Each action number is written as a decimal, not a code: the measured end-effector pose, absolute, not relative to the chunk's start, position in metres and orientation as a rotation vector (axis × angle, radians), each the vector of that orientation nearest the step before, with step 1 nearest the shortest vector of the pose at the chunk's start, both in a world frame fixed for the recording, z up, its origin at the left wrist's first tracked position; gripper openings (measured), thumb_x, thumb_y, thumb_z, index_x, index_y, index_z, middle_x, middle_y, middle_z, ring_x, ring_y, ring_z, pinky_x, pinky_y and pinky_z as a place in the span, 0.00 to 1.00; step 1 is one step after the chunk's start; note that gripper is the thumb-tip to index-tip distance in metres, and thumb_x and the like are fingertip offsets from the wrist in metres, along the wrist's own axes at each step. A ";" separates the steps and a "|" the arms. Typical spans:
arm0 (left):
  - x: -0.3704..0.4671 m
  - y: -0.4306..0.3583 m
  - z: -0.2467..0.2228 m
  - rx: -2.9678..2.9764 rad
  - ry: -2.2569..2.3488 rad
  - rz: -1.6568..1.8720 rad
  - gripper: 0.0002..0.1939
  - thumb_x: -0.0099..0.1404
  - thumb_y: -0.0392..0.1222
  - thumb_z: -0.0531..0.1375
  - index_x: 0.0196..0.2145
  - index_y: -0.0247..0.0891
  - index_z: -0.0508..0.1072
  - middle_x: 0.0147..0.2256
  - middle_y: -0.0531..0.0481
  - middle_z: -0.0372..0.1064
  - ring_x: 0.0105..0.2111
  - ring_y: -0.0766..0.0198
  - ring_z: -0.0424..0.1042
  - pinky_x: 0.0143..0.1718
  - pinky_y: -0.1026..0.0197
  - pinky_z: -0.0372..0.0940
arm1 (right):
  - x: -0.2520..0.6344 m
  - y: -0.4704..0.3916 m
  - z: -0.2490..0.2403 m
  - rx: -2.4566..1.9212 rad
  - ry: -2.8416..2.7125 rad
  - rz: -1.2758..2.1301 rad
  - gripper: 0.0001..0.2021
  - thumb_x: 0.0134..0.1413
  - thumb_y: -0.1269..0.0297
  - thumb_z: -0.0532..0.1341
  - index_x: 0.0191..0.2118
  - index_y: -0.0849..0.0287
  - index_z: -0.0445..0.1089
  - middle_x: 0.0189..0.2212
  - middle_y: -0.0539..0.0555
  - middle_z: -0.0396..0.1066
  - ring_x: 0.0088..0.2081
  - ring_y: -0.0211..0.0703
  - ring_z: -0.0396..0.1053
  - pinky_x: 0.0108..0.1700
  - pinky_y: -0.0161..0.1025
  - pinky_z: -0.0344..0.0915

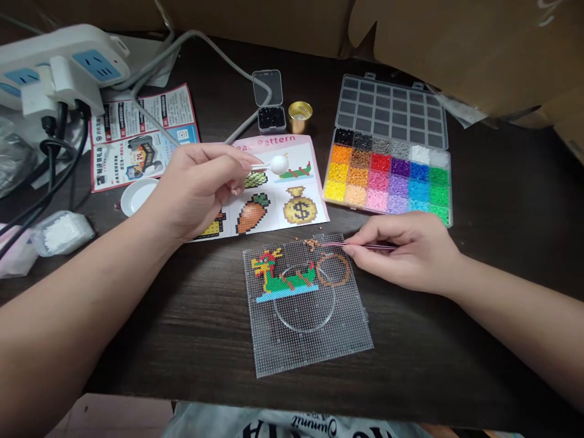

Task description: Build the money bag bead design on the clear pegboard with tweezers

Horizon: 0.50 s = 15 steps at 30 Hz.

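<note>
My left hand (205, 188) pinches a small white spoon (277, 164) above the printed pattern sheet (283, 228). In my right hand (406, 249) is a pair of thin tweezers (335, 244), their tips near a small heap of brown beads (312, 243) at the top of the clear pegboard (314, 347). A bead dragon boat (287, 278) in green, red, yellow and blue lies on the pegboard. To its right is a ring of brown beads (333, 270). A larger circle shows through the board below the boat.
An open bead box (451, 188) with many colours stands at the right. Behind the sheet are a small box of black beads (272, 118) and a gold cup (300, 118). At left lie a power strip (59, 61), a leaflet (146, 134), a white dish (137, 198) and a container of white beads (64, 234).
</note>
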<state>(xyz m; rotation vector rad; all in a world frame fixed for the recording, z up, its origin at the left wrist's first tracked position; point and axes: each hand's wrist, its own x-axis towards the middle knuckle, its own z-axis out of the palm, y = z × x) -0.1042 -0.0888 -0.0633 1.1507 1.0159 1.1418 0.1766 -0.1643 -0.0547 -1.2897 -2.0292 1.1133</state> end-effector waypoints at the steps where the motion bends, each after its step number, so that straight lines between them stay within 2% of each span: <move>1: -0.104 -0.089 -0.063 1.149 1.022 1.142 0.10 0.52 0.26 0.60 0.23 0.35 0.80 0.19 0.52 0.63 0.22 0.71 0.59 0.24 0.62 0.49 | 0.177 -0.164 -0.054 -1.282 -2.035 1.125 0.04 0.53 0.65 0.65 0.29 0.56 0.75 0.25 0.51 0.78 0.23 0.39 0.74 0.21 0.34 0.71; 8: -0.104 -0.088 -0.064 1.139 1.026 1.150 0.10 0.51 0.26 0.61 0.23 0.36 0.80 0.18 0.52 0.64 0.20 0.72 0.59 0.22 0.63 0.48 | 0.179 -0.164 -0.056 -1.277 -2.103 1.124 0.04 0.54 0.64 0.65 0.30 0.56 0.76 0.25 0.53 0.77 0.24 0.41 0.74 0.20 0.35 0.68; 15: -0.102 -0.088 -0.064 1.161 1.016 1.148 0.12 0.51 0.25 0.59 0.22 0.37 0.80 0.19 0.53 0.65 0.21 0.72 0.60 0.23 0.63 0.50 | 0.177 -0.163 -0.054 -1.277 -2.056 1.135 0.04 0.53 0.65 0.66 0.30 0.59 0.76 0.26 0.53 0.78 0.23 0.38 0.73 0.21 0.32 0.69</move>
